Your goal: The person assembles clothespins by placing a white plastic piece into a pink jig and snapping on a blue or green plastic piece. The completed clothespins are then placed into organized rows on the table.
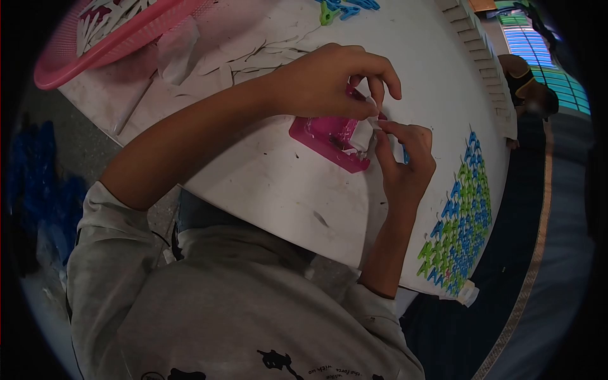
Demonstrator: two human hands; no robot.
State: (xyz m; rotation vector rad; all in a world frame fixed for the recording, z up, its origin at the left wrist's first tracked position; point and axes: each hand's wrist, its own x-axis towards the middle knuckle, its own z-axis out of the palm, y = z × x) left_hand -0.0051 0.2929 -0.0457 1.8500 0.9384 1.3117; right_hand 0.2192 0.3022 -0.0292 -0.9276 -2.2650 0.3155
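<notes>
1. At the table's (285,190) centre, our left hand (329,79) pinches a small white piece (369,128) over the pink tray (326,140).
2. At four o'clock from it, our right hand (405,168) nips the same piece, steadying it.
3. Finished blue and green clips (462,221) lie further out at four o'clock, clear of our hands.

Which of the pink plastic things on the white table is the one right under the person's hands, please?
The flat magenta tray, lying beneath the left hand and right hand. The other, a paler pink mesh basket, sits apart at the table's far corner.
</notes>
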